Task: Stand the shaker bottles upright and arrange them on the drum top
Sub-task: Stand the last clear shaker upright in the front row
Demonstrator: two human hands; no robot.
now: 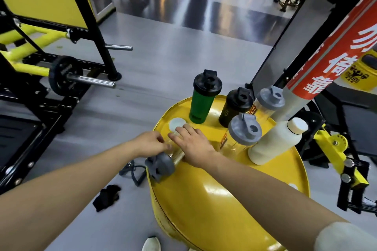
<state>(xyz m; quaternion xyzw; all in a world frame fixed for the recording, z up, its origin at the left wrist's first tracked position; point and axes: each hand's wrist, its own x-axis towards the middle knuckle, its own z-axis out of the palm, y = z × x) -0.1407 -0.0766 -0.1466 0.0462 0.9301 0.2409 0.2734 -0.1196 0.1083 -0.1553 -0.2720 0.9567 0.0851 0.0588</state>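
Note:
A clear shaker bottle with a grey lid (162, 164) lies on its side at the left rim of the yellow drum top (214, 193). My right hand (193, 144) is closed over its body and my left hand (151, 143) touches it from the left. Several bottles stand upright at the back: a green one with a black lid (203, 100), a dark one with a black lid (234, 108), two clear grey-lidded ones (242, 134) (267, 102), and a cream bottle (275, 142).
A grey-and-red padded post (330, 43) rises at the drum's right back edge. A barbell rack with a weight plate (65, 75) stands left. A black glove (107, 193) and a cable handle (133, 171) lie on the floor beside the drum.

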